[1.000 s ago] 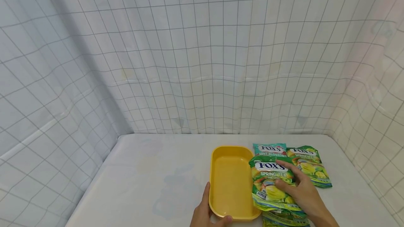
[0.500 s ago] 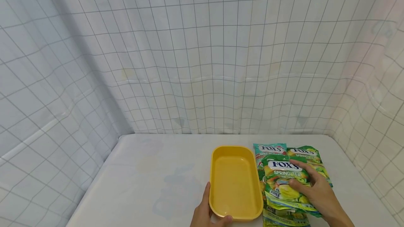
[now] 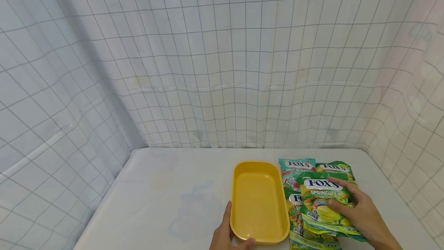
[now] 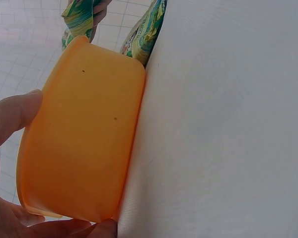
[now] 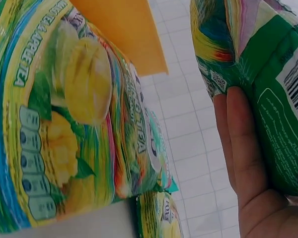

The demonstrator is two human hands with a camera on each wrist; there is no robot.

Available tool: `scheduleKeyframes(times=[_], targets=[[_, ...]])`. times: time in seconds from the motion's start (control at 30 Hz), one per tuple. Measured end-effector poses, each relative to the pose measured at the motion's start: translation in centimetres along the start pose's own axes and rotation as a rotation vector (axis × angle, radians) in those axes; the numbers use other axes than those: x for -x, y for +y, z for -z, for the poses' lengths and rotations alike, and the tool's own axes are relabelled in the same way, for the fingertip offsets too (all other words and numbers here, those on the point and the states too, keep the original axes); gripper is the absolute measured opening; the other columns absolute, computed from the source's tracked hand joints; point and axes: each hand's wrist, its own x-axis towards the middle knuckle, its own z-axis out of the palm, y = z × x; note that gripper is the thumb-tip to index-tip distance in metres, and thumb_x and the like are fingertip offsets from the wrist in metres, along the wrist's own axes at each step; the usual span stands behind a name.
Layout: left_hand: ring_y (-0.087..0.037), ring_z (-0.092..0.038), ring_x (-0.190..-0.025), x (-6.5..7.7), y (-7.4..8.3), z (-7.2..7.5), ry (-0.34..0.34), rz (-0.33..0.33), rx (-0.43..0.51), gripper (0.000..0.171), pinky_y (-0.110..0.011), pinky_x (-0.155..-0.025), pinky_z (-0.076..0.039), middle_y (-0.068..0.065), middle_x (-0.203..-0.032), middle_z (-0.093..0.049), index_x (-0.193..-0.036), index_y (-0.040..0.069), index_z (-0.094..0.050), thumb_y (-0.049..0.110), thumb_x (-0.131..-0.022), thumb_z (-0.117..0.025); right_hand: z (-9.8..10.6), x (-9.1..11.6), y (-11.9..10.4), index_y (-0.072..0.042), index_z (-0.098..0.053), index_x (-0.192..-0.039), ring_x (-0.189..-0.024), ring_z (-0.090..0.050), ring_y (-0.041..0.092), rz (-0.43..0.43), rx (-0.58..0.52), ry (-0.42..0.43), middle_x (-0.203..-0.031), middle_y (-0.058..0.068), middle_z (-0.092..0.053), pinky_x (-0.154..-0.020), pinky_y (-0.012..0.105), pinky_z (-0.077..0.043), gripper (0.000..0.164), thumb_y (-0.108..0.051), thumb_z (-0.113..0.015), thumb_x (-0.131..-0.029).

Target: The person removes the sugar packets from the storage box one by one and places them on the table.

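A yellow plastic tray (image 3: 259, 203) stands on the white table. My left hand (image 3: 224, 235) holds its near left corner, thumb on the near end and fingers along the left side. In the left wrist view the tray's outer wall (image 4: 84, 129) fills the space beside the thumb. Right of the tray, my right hand (image 3: 362, 213) grips a green Fox's Spring Tea candy bag (image 3: 318, 201) above other bags. Its back, with a barcode, shows in the right wrist view as the held bag (image 5: 283, 104). Beneath it lies another Spring Tea bag (image 3: 295, 213), partly covered.
A teal Mint Blossom candy bag (image 3: 288, 169) lies behind, and a further green Spring Tea bag (image 3: 341, 168) sits at the back right, partly hidden. White table surface (image 3: 166, 203) extends left of the tray. Grid-patterned white sheets (image 3: 222, 68) enclose the back and sides.
My right hand has carried the Spring Tea bag rightward, away from the tray's edge, uncovering more of the bags beneath. The left hand and tray stay in place.
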Motion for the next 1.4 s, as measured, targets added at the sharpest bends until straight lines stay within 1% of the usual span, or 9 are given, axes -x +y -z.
scheduleKeyframes(times=[0.13, 0.37, 0.43, 0.67, 0.83, 1.07, 1.17, 1.27, 1.4], targets=[[-0.016, -0.068, -0.106, 0.0, -0.1, 0.0, 0.0, 0.002, 0.005, 0.11, -0.032, -0.089, -0.057, -0.015, -0.138, -0.058, -0.163, -0.001, -0.004, 0.042, -0.092, -0.077, 0.5, 0.0, 0.5, -0.016, -0.039, -0.158, -0.058, -0.041, 0.016, 0.0, -0.009, -0.005, -0.158, 0.025, -0.026, -0.052, 0.034, -0.045, 0.067, -0.032, -0.069, -0.1], [-0.013, -0.068, -0.103, 0.0, 0.0, -0.1, 0.007, 0.027, 0.0, 0.108, -0.031, -0.088, -0.057, -0.012, -0.135, -0.06, -0.163, 0.001, -0.004, 0.042, -0.093, -0.076, 1.8, 0.0, 1.3, -0.017, -0.038, -0.159, -0.105, -0.049, 0.004, 0.004, 0.076, -0.011, -0.159, 0.028, -0.027, -0.066, 0.029, -0.048, 0.067, -0.034, -0.068, -0.101], [-0.013, -0.068, -0.101, 0.0, 0.0, -0.1, 0.009, 0.025, -0.007, 0.108, -0.031, -0.088, -0.058, -0.012, -0.133, -0.061, -0.163, 0.001, -0.004, 0.043, -0.093, -0.075, 2.1, 0.1, 1.5, -0.017, -0.037, -0.159, -0.117, -0.05, 0.015, 0.001, 0.079, -0.017, -0.16, 0.029, -0.026, -0.067, 0.028, -0.049, 0.068, -0.034, -0.068, -0.101], [-0.013, -0.068, -0.101, 0.1, 0.0, -0.2, 0.01, 0.021, -0.004, 0.106, -0.031, -0.087, -0.058, -0.013, -0.134, -0.06, -0.163, 0.001, -0.005, 0.042, -0.094, -0.074, 3.0, 0.0, 2.2, -0.018, -0.037, -0.159, -0.098, -0.05, 0.015, -0.003, 0.083, -0.014, -0.159, 0.029, -0.027, -0.062, 0.032, -0.047, 0.068, -0.035, -0.067, -0.101], [-0.014, -0.068, -0.102, 0.3, -0.1, -0.2, 0.007, 0.005, 0.007, 0.105, -0.031, -0.088, -0.058, -0.015, -0.136, -0.059, -0.163, 0.001, -0.004, 0.04, -0.095, -0.074, 3.6, -0.1, 2.8, -0.019, -0.034, -0.161, -0.118, -0.052, 0.036, -0.024, 0.083, -0.028, -0.16, 0.03, -0.024, -0.065, 0.032, -0.048, 0.07, -0.037, -0.066, -0.102], [-0.013, -0.069, -0.101, 0.3, -0.1, -0.2, 0.0, -0.006, 0.013, 0.104, -0.03, -0.088, -0.058, -0.014, -0.135, -0.06, -0.163, 0.001, -0.004, 0.038, -0.096, -0.074, 4.1, -0.1, 3.6, -0.016, -0.033, -0.161, -0.094, -0.061, 0.001, -0.053, 0.053, -0.032, -0.154, 0.032, -0.034, -0.069, 0.033, -0.057, 0.07, -0.036, -0.066, -0.102], [-0.013, -0.069, -0.101, 0.3, -0.1, -0.1, 0.0, -0.012, 0.01, 0.104, -0.03, -0.087, -0.058, -0.015, -0.135, -0.06, -0.163, 0.0, -0.004, 0.038, -0.096, -0.074, 4.4, -0.2, 4.1, -0.013, -0.032, -0.161, -0.082, -0.06, 0.015, -0.067, 0.064, -0.041, -0.154, 0.033, -0.032, -0.062, 0.035, -0.052, 0.071, -0.037, -0.065, -0.102], [-0.014, -0.069, -0.101, 0.3, -0.2, -0.1, -0.004, -0.03, 0.024, 0.103, -0.029, -0.087, -0.058, -0.016, -0.136, -0.059, -0.163, 0.0, -0.004, 0.036, -0.096, -0.073, 4.8, -0.3, 4.7, -0.01, -0.033, -0.16, -0.1, -0.062, 0.035, -0.056, 0.131, -0.039, -0.156, 0.035, -0.027, -0.069, 0.04, -0.053, 0.072, -0.039, -0.064, -0.102], [-0.015, -0.069, -0.103, 0.4, -0.1, -0.1, -0.01, -0.04, 0.05, 0.102, -0.028, -0.087, -0.057, -0.016, -0.136, -0.059, -0.163, 0.0, -0.004, 0.034, -0.097, -0.073, 5.1, -0.6, 5.4, -0.008, -0.032, -0.16, -0.131, -0.037, 0.061, -0.06, 0.179, -0.054, -0.156, 0.038, -0.025, -0.084, 0.058, -0.053, 0.073, -0.043, -0.062, -0.103]])
